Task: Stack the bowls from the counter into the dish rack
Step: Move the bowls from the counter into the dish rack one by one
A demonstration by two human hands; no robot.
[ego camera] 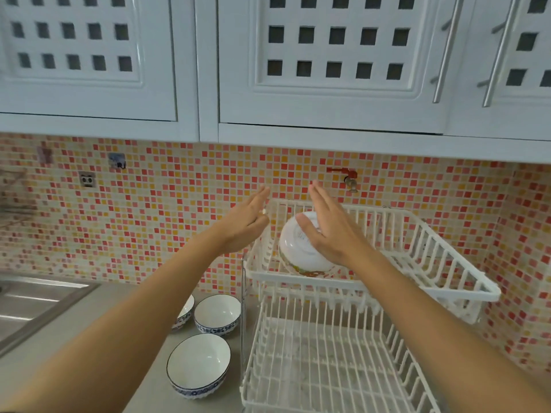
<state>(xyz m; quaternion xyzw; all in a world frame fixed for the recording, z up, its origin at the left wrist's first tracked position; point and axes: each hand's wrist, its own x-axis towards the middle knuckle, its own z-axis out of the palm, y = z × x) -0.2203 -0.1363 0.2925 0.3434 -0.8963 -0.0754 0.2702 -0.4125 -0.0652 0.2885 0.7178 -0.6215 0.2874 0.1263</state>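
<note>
White cabinets (89, 55) with square-holed doors are seen across the top, and a mosaic wall (149, 222) of red, orange and cream tiles is spread beneath them. A grey counter (98, 329) is laid out below, with a steel sink (32, 305) set into it at the far left. A white two-tier dish rack (423, 263) is stood on the right side of the counter; its lower tier (328, 368) is seen bare of dishes.

In the upper tier, at its left end, one bowl (293, 245) with a floral band is propped on its side, its white underside turned toward the viewer. It is partly covered by the right hand (329, 231), which is held flat with the fingers straight and close together; whether the palm touches the bowl cannot be told. The left hand (246, 225) is held open and empty, fingers extended, just left of the rack's upper tier and apart from the bowl.

Three blue-patterned bowls are left upright on the counter, just left of the rack: a near bowl (198, 365), a middle bowl (217, 314) farther back, and a far-left bowl (185, 312) largely hidden behind the left forearm.

A red tap (347, 177) is fixed to the wall above the rack, and a small socket (87, 180) is mounted on the tiles at the left.
</note>
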